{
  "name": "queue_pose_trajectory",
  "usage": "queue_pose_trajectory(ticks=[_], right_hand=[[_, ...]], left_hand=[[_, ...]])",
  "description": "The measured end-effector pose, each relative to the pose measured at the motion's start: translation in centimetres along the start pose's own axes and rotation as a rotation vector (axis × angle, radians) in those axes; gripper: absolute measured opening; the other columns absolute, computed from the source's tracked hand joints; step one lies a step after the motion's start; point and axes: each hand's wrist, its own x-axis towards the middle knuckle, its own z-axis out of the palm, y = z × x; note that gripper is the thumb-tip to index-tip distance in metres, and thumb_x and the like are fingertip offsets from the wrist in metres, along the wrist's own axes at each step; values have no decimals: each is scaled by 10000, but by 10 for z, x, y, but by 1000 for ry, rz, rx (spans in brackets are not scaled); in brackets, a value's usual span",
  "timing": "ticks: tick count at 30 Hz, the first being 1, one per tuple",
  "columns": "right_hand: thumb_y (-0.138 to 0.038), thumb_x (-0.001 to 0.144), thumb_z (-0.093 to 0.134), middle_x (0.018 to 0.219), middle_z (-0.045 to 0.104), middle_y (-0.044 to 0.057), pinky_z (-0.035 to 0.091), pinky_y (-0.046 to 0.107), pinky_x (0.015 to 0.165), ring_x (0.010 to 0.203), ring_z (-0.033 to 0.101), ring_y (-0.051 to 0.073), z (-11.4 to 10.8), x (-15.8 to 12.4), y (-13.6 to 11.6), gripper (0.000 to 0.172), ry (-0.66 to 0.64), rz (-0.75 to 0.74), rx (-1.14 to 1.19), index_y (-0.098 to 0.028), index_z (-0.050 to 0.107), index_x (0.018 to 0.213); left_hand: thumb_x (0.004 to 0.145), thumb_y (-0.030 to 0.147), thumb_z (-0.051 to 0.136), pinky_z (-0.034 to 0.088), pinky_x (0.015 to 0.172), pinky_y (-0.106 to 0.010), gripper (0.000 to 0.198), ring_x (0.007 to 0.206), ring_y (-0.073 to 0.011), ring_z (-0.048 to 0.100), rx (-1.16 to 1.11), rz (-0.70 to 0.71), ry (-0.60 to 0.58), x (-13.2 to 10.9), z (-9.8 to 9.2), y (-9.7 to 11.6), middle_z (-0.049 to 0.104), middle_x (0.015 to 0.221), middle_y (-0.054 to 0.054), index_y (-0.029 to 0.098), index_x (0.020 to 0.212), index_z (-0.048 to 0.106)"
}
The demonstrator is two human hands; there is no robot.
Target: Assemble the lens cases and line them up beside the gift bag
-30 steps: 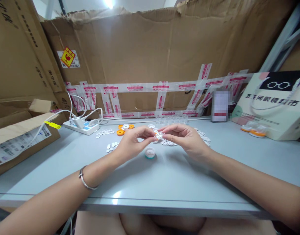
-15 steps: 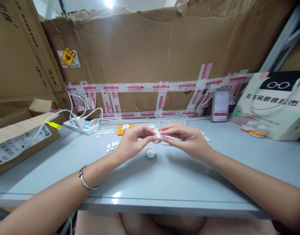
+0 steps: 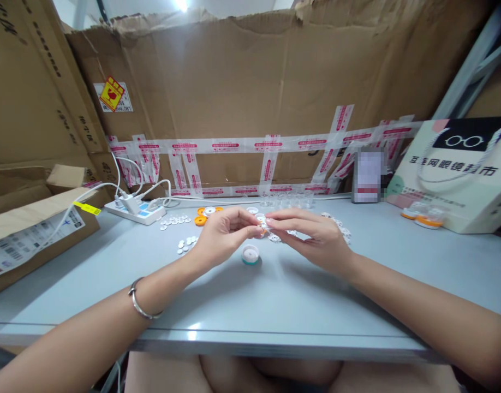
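Note:
My left hand (image 3: 230, 232) pinches a small white, partly clear piece (image 3: 263, 225) with a bit of orange showing, just above the table. My right hand (image 3: 311, 232) meets it from the other side, index fingertip against the piece and thumb lower down. The fingers hide much of its shape. Below them, a round white cup with a teal base (image 3: 250, 254) stands on the table. Behind my left hand lie orange round parts (image 3: 200, 220) with a white ring (image 3: 210, 210). White patterned discs (image 3: 275, 238) are partly covered by my right hand.
Small white caps (image 3: 187, 244) lie at the left, near a power strip (image 3: 138, 210) with cables and an open carton (image 3: 41, 234). Clear cups (image 3: 287, 200) line the back. A phone (image 3: 367, 174), a paper bag (image 3: 451, 174) and orange-based pieces (image 3: 428, 221) are at the right.
My right thumb has shifted slightly down and away from the piece, and the right fingers have turned a little. My left hand keeps its pinch. The view has shifted slightly.

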Motion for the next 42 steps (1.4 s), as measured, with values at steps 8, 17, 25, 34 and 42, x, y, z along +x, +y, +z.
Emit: queue_pose_trajectory(ticks=[8,17,25,34,42], right_hand=[[-209,792,550,971,690,35,542,344,784,890,647,178,0,-1,2,174,-26,16,4,-276,683,881],[-185,790,551,915,704,22,543,331,762,849,654,173,-1,-3,4,181,-56,-80,-118,-280,676,880],[-217,828,503,864,655,51,510,332,721,811,610,175,0,4,-4,199,-69,5,-39,-259,635,970],[-287,803,548,919,644,45,495,333,764,830,607,170,11,-3,1,238,-127,326,122,-225,583,1030],[-268,767,585,881,690,25,493,309,786,824,634,163,24,-3,4,125,-227,441,256,-197,656,841]], left_hand=[[679,194,668,551,681,-272,119,676,-135,656,-6,-1,-6,-1,0,-1,682,712,-25,125,712,577],[681,170,656,547,659,-255,91,657,-126,647,30,-13,2,-2,0,1,669,689,-16,127,710,581],[711,249,641,522,653,-253,141,658,-119,625,91,-20,-51,3,-5,1,649,703,-21,129,747,577],[581,481,695,426,666,-275,488,815,-189,553,783,-22,-426,3,-30,-9,615,929,-54,174,945,589],[632,432,655,346,524,-217,318,607,-125,484,818,-44,-428,4,-22,-22,562,694,6,153,758,566]])
